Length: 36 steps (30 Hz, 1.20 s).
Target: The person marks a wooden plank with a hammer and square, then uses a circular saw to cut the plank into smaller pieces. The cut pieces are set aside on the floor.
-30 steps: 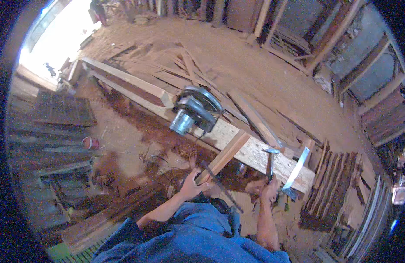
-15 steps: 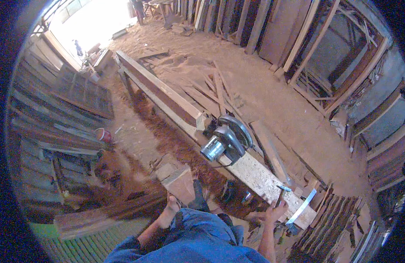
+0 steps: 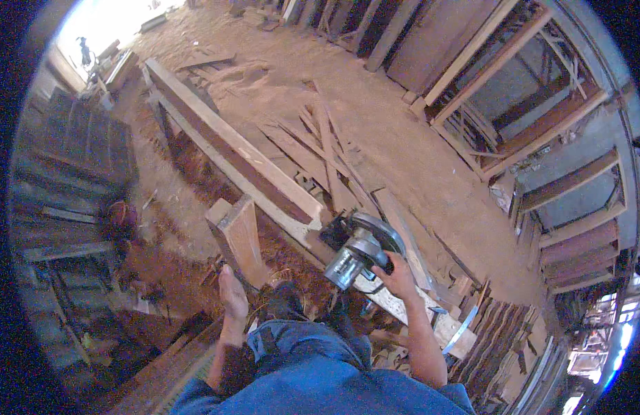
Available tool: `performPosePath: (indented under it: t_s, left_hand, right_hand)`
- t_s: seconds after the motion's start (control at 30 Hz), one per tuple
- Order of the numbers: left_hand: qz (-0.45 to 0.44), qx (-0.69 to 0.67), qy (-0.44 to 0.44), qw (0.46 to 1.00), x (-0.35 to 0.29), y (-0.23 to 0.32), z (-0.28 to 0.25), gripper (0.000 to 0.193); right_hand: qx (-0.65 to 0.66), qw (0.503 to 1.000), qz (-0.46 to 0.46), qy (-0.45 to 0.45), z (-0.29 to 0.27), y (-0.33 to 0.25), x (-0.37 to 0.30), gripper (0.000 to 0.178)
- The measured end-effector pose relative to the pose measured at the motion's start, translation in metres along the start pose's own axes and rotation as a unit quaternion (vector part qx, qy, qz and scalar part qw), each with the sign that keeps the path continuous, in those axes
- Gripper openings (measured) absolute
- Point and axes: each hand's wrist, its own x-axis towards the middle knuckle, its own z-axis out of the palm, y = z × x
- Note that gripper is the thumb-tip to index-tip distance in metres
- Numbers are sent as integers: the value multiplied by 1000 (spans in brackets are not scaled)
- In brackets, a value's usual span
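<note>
Bucket: a reddish bucket (image 3: 119, 213) sits on the floor in the dim area at far left, well apart from my hands.
Left hand: my left hand (image 3: 235, 294) is closed around the lower end of the block, its fingers partly hidden behind the wood.
Wood block: the block (image 3: 241, 238) is tilted, its far end raised, off the near edge of the worktop (image 3: 388, 300); I judge that gripping one end lets a single hand carry it and leaves the other free.
Long beam: the beam (image 3: 247, 155) lies lengthwise on the worktop's left part, probably so its whole length is supported.
Circular saw: the saw (image 3: 361, 256) stands on the worktop just beside the beam's near end, motor toward me, perhaps to keep its handle within reach.
Right hand: my right hand (image 3: 399, 278) touches the back of the saw, fingers forward and thumb apart; I cannot tell whether it closes around the handle.
Metal strip: a pale, curved strip (image 3: 465, 326) lies across the worktop's right end.
Board stack: wavy-edged boards (image 3: 496, 346) lie beyond that end, side by side.
Writing: I can read none on the saw or wood.
</note>
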Motion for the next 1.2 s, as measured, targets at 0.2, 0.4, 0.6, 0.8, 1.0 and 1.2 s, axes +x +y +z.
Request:
performPosePath:
  t_s: [0.2,0.4,0.6,0.8,1.0,1.2]
  left_hand:
    - [-13,-41,66,997,72,42,-14,42]
    - [30,-41,171,984,116,59,-17,44]
    - [181,310,335,871,140,109,41,53]
    - [222,339,181,896,202,146,127,56]
    - [329,530,56,780,252,117,241,45]
    - [379,613,-76,689,240,74,282,40]
  right_hand:
    - [128,952,29,-277,-5,14,52,41]
    - [108,952,77,-276,-7,-2,57,28]
    - [-28,985,67,-154,-20,-65,33,40]
    - [47,990,-20,-134,-63,-113,-27,46]
    - [-57,965,-202,-156,-76,-141,-51,57]
    - [-110,944,-269,-154,-79,-148,-61,49]
